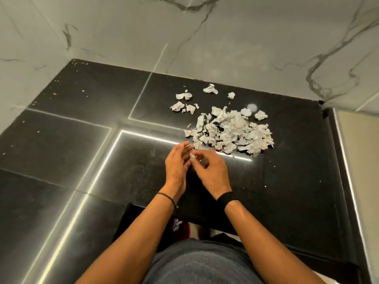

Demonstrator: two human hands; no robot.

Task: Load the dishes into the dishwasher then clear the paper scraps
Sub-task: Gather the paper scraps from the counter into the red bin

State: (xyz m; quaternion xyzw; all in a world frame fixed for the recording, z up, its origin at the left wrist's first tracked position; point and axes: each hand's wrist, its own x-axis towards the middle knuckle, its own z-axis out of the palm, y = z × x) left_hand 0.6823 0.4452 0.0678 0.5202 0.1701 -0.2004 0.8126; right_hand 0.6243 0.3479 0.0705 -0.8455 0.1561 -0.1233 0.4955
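A pile of crumpled white paper scraps [231, 132] lies on the black countertop [82, 140], right of centre. Several loose scraps [183, 101] sit behind it to the left, and a few more lie toward the wall. My two hands meet just in front of the pile. My right hand [211, 171] pinches a small white paper scrap [192, 157] at its fingertips. My left hand [177, 162] is beside it with its fingers relaxed and nearly straight, the palm turned toward the right hand. No dishes and no dishwasher are in view.
Marble wall panels [184, 37] rise behind and left of the counter. Tiny white crumbs [83, 91] dot the black surface. The counter's right edge [340, 160] drops to a pale surface. Below the front edge I see my dark shorts [201, 263] and a red-black item [178, 224].
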